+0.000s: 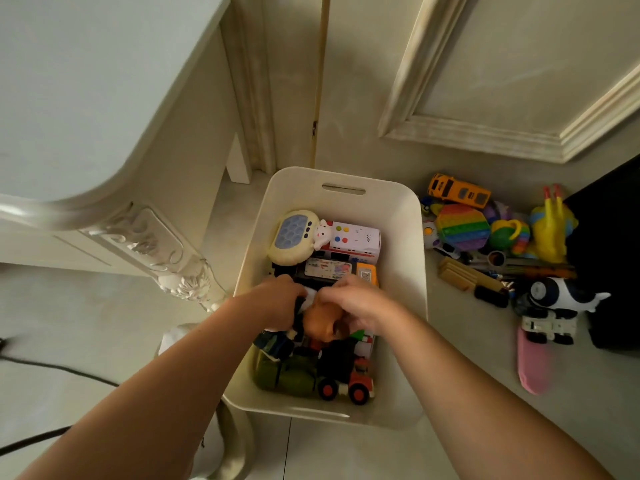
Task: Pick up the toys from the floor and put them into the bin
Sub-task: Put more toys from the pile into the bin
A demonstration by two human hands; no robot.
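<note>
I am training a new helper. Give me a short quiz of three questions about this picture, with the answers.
1. True or false: the left hand reaches into the bin.
2. Where does the rainbow pop toy lie? A in the bin; B on the floor, right of the bin; C on a chair.
3. Fill in: the right hand grips an orange toy inside the ___.
Key: 1 true; 2 B; 3 bin.

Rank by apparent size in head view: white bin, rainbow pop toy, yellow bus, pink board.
1. white bin
2. rainbow pop toy
3. yellow bus and pink board look alike; board nearer and blurred, so unranked.
</note>
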